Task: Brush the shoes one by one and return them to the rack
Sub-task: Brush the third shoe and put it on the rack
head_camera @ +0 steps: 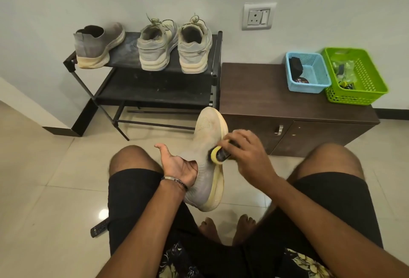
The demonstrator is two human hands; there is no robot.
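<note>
A grey slip-on shoe (204, 145) with a yellowed sole is held between my knees, toe pointing away. My left hand (177, 162) has its fingers tucked inside the shoe's opening, thumb sticking out. My right hand (245, 151) grips a black and yellow brush (218, 155) whose bristles touch the shoe's side. On the top shelf of the black shoe rack (155, 83) stand the matching grey shoe (97, 45) at the left and a pair of laced grey sneakers (173, 45) at the right.
A low brown cabinet (287, 105) stands right of the rack, carrying a blue basket (307, 71) and a green basket (356, 76) with small items. A black remote (99, 228) lies on the tiled floor by my left leg. My bare feet rest on the floor below.
</note>
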